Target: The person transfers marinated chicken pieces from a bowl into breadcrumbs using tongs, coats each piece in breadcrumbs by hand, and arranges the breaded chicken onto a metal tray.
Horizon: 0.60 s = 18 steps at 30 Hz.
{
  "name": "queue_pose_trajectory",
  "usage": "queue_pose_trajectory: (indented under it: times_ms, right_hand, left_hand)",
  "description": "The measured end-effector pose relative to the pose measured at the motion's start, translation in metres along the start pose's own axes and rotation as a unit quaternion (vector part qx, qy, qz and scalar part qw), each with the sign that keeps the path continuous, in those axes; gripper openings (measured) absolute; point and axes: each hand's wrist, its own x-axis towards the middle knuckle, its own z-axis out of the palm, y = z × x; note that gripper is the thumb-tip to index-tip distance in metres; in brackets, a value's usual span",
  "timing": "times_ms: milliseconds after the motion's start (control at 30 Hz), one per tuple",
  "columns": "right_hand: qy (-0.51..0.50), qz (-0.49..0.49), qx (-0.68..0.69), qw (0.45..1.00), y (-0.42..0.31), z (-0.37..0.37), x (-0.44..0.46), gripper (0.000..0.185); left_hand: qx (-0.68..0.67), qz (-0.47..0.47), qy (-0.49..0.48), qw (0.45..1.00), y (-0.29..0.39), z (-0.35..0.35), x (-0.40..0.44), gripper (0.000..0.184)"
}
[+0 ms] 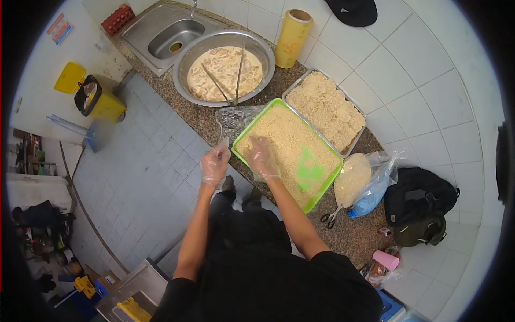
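Note:
My left hand (214,165), in a clear plastic glove, is just off the near left edge of a green tray (325,194). Its fingers are curled together, and what they hold, if anything, is hidden. Over the tray's left part is my right hand (262,159), gloved too, its fingers bent down into pale breadcrumbs (284,134); whatever lies under them cannot be made out. Bare green tray bottom shows through the crumbs at the right. Behind it stands a metal tray (363,124) heaped with crumb-coated pieces (324,110). Crumpled clear plastic (236,119) lies by the green tray's left corner.
A steel bowl (181,80) of pieces in creamy liquid holds tongs (237,75), near a sink (155,47). A cling film roll (293,40) stands against the wall. Rightward are a bag of crumbs (352,180), scissors (331,217), a black backpack (418,193) and a pink cup (385,260).

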Motion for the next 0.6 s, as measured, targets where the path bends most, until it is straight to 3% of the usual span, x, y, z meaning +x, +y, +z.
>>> queue_pose_trajectory:
  times_ms: [167, 267, 400, 467, 567, 600]
  right_hand:
    - [-0.028, -0.083, 0.052, 0.995, 0.028, 0.036, 0.004, 0.037]
    - [0.054, -0.123, 0.096, 0.986, 0.023, 0.028, -0.003, 0.024]
    - [-0.023, -0.117, 0.070, 0.990, 0.018, 0.018, 0.000, 0.024]
    - [-0.025, -0.149, 0.051, 0.987, 0.009, 0.017, 0.006, 0.023]
    - [0.065, -0.160, 0.185, 0.967, 0.026, 0.043, 0.001, 0.019]
    - [0.024, -0.120, 0.165, 0.979, 0.027, 0.037, 0.004, 0.018]
  left_hand:
    - [-0.054, -0.030, -0.001, 0.998, 0.012, -0.002, -0.005, 0.019]
    - [-0.079, -0.036, 0.008, 0.996, 0.011, 0.005, -0.002, 0.019]
    - [-0.075, -0.068, 0.006, 0.995, 0.013, 0.013, 0.000, 0.023]
    - [-0.067, -0.075, 0.011, 0.995, 0.012, 0.015, 0.005, 0.025]
    - [-0.067, -0.087, 0.000, 0.994, 0.010, 0.020, 0.005, 0.026]
    - [-0.066, -0.091, -0.014, 0.994, 0.011, 0.022, 0.007, 0.027]
